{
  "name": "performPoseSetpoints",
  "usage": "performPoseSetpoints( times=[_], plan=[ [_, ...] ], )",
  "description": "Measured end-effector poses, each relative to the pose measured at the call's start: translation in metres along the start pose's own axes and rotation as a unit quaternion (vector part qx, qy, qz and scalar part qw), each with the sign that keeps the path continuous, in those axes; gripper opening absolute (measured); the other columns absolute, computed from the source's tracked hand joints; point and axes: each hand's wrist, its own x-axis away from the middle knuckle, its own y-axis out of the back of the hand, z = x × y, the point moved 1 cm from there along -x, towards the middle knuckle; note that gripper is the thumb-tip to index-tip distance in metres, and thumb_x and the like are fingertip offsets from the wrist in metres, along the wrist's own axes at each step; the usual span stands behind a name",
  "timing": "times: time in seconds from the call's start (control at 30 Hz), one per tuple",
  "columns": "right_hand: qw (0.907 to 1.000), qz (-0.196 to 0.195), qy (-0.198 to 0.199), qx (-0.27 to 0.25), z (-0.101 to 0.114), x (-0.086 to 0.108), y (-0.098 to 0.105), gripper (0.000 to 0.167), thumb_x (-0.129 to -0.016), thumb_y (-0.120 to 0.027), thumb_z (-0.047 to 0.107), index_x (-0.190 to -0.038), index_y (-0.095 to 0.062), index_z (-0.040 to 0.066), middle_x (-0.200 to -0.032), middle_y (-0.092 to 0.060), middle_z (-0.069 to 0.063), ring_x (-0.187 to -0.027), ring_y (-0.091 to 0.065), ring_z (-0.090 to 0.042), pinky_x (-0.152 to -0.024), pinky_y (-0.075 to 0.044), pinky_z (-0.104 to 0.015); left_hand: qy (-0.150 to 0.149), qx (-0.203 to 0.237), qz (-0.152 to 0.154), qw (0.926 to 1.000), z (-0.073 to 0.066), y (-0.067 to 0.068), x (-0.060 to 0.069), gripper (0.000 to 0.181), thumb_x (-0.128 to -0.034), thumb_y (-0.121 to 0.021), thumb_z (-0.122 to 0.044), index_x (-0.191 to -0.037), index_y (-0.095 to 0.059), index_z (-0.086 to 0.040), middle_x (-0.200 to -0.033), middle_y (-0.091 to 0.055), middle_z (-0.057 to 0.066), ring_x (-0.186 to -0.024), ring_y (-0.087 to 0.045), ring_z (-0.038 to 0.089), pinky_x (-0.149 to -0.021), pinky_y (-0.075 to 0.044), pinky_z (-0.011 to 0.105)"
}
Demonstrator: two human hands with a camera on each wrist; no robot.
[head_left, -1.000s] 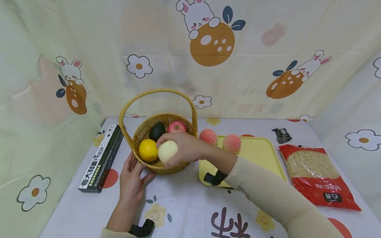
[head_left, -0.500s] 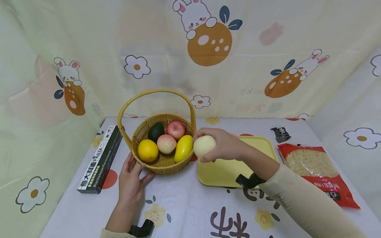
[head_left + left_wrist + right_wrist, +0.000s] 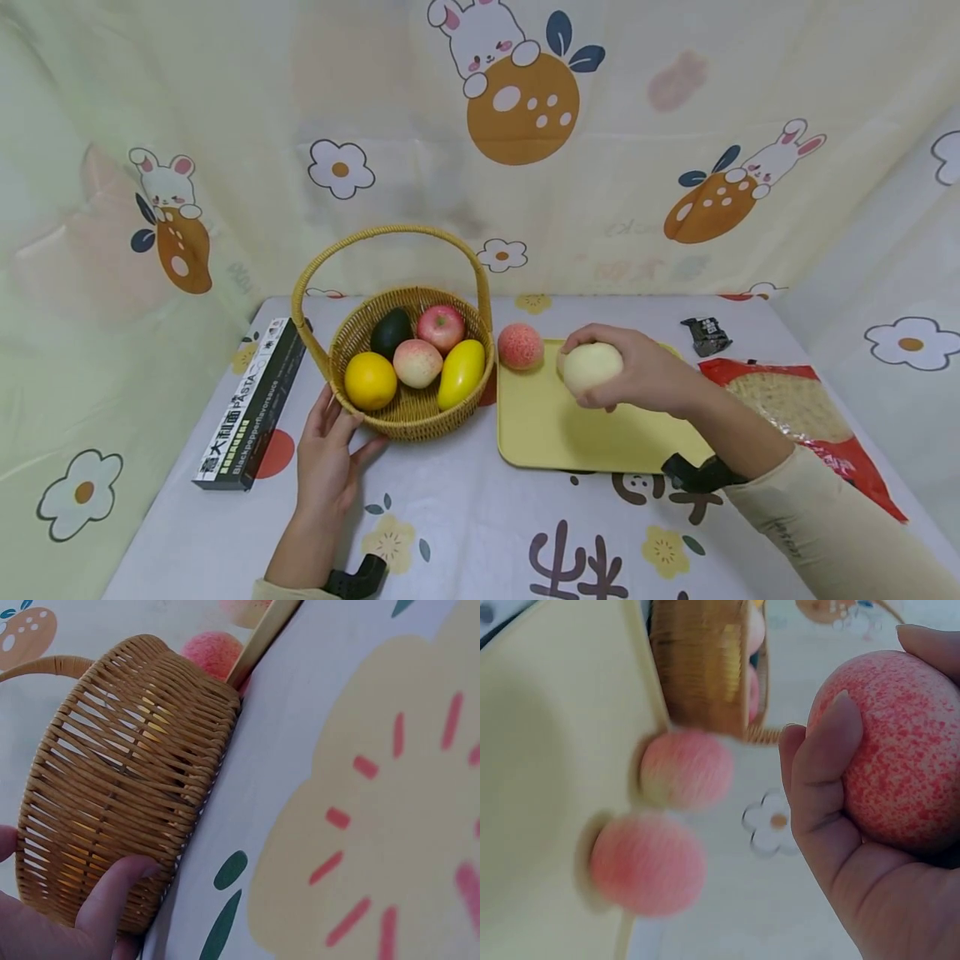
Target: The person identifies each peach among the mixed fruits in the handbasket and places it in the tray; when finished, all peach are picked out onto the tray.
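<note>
My right hand (image 3: 637, 371) holds a peach (image 3: 592, 369) above the yellow tray (image 3: 570, 433); it looks pale from the head and speckled red in the right wrist view (image 3: 907, 757). At the tray's back left corner lies a pink peach (image 3: 521, 347); the right wrist view shows another peach (image 3: 649, 862) beside it, hidden from the head view. With fingers spread, my left hand (image 3: 326, 467) touches the near left side of the wicker basket (image 3: 420, 429), thumb against the weave (image 3: 112, 900). An avocado, apple, orange, peach and mango lie in the basket.
A long black pasta box (image 3: 251, 408) lies left of the basket. On the right are a red bag (image 3: 795, 400), partly behind my right forearm, and a small black packet (image 3: 707, 336). A patterned cloth (image 3: 405, 183) hangs behind the table.
My right hand has carried the peach from over the basket to the right, above the tray. My left hand has stayed at the basket, whose contents now show fully.
</note>
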Motion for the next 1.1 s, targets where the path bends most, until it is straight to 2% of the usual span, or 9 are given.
performPoseSetpoints(
  times=[0.27, 0.53, 0.8, 0.97, 1.1],
  plan=[
    [0.9986, -0.047, -0.023, 0.012, -0.019, 0.02, 0.02, 0.054, -0.082, -0.086, 0.015, -0.129, -0.061, 0.009, -0.114, -0.062, -0.022, -0.082, -0.066, -0.031, -0.062, -0.063, -0.041, 0.005, 0.001, -0.005, 1.0, -0.001, 0.002, 0.001, 0.075, -0.1038, -0.055, -0.011, -0.166, -0.028, -0.043, -0.174, -0.029, -0.007, -0.145, -0.05, 0.023, -0.095, -0.064, 0.047],
    [0.995, -0.086, -0.049, 0.014, -0.043, 0.028, 0.037, 0.056, -0.085, -0.084, 0.015, -0.135, -0.058, 0.01, -0.125, -0.057, -0.022, -0.084, -0.065, -0.029, -0.063, -0.063, -0.04, 0.002, 0.0, -0.003, 1.0, -0.003, 0.001, 0.001, 0.075, -0.1041, -0.055, -0.012, -0.167, -0.028, -0.042, -0.174, -0.031, -0.006, -0.145, -0.05, 0.023, -0.095, -0.064, 0.047],
    [0.9902, -0.108, -0.084, 0.028, -0.076, 0.012, 0.054, 0.057, -0.087, -0.082, 0.018, -0.137, -0.057, 0.009, -0.12, -0.059, -0.023, -0.084, -0.064, -0.028, -0.064, -0.063, -0.039, 0.002, 0.0, -0.004, 1.0, -0.003, 0.001, 0.001, 0.075, -0.104, -0.055, -0.011, -0.167, -0.027, -0.042, -0.174, -0.03, -0.006, -0.145, -0.05, 0.023, -0.096, -0.063, 0.047],
    [0.9877, -0.107, -0.109, 0.033, -0.097, -0.001, 0.06, 0.059, -0.088, -0.081, 0.019, -0.14, -0.055, 0.007, -0.119, -0.059, -0.023, -0.082, -0.065, -0.028, -0.065, -0.062, -0.039, 0.003, 0.001, 0.0, 1.0, -0.001, 0.001, 0.0, 0.076, -0.1037, -0.055, -0.012, -0.167, -0.026, -0.042, -0.174, -0.03, -0.007, -0.146, -0.049, 0.022, -0.096, -0.063, 0.046],
    [0.9847, -0.103, -0.129, 0.054, -0.111, -0.01, 0.06, 0.059, -0.088, -0.08, 0.022, -0.14, -0.055, 0.008, -0.119, -0.059, -0.022, -0.086, -0.064, -0.028, -0.066, -0.062, -0.037, 0.002, 0.004, 0.003, 1.0, 0.0, 0.001, -0.001, 0.076, -0.1037, -0.055, -0.012, -0.167, -0.026, -0.042, -0.174, -0.03, -0.006, -0.146, -0.049, 0.022, -0.096, -0.063, 0.047]
  ],
)
